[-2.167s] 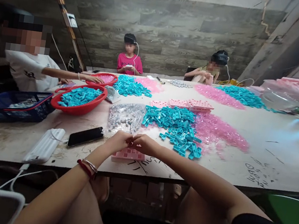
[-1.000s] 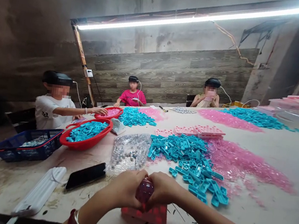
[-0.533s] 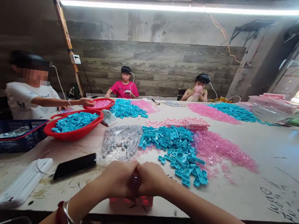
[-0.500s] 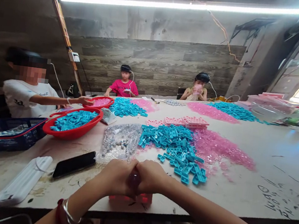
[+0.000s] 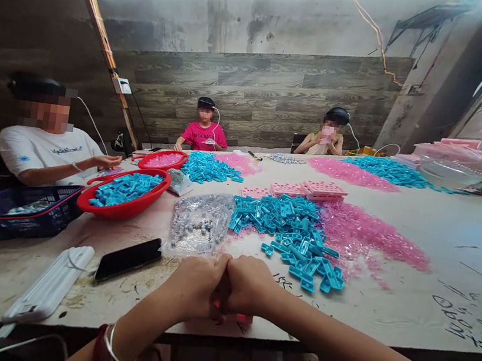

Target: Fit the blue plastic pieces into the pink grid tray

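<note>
My left hand (image 5: 198,281) and my right hand (image 5: 249,281) are pressed together over the near edge of the table, knuckles touching. Both are closed, with the fingers curled inward and mostly hidden; what they grip cannot be made out. Just beneath them, a reddish-pink block (image 5: 241,319) shows in part. Beyond my right hand lies a heap of blue plastic pieces (image 5: 280,218), several of them spread toward me. Small clear pink pieces (image 5: 371,236) are piled beside it. A clear plastic bag of small grey parts (image 5: 200,222) rests just past my left hand.
Left on the table (image 5: 383,312) are a black phone (image 5: 129,259), a white power bank (image 5: 51,283), a red basket (image 5: 124,208) of blue pieces and a dark blue basket (image 5: 31,221). Pink perforated blocks (image 5: 322,190) stand behind the heap. Three people sit across and left.
My view has tilted, so the table appears slightly higher and further right. My hands remain together, with less showing between them. The person at left has drawn a hand back from the red baskets.
</note>
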{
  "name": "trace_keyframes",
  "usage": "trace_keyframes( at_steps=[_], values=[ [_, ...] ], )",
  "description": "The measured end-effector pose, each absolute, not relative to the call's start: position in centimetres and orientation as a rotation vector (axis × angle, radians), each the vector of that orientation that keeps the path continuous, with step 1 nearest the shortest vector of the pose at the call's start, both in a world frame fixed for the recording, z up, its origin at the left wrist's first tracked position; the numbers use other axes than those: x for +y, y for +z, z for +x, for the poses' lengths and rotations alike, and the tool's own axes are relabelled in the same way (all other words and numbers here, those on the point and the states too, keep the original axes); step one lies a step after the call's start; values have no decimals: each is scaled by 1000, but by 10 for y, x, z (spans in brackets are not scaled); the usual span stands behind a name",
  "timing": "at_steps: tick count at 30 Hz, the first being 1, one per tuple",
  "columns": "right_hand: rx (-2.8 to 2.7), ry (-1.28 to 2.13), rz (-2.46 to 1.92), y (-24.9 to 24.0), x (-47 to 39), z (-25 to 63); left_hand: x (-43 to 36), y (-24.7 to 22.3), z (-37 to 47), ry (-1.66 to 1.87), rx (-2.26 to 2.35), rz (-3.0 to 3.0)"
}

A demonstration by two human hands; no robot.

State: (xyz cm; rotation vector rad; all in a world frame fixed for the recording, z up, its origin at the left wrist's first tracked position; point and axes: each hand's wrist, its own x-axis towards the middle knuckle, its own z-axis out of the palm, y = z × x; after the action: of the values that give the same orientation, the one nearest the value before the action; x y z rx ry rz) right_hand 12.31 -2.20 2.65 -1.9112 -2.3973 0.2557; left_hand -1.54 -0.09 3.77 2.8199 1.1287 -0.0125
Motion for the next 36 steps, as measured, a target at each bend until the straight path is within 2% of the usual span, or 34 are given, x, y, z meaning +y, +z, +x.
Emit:
trace_keyframes(
  at_steps=[16,26,30,33,36],
  values=[
    [-2440,233,-1821,25,-39,117,-11,17,-24,153,1131,2818],
    [-2490,189,-1757,22,-26,122,-8,22,-24,143,1219,2757],
    [-2502,442,-1504,22,5,141,15,26,-32,266,1115,2651],
    [-2184,724,-1323,8,32,159,35,21,-42,172,963,2522],
    [-1913,684,-1258,-14,53,167,48,15,-46,42,883,2459]
  ],
)
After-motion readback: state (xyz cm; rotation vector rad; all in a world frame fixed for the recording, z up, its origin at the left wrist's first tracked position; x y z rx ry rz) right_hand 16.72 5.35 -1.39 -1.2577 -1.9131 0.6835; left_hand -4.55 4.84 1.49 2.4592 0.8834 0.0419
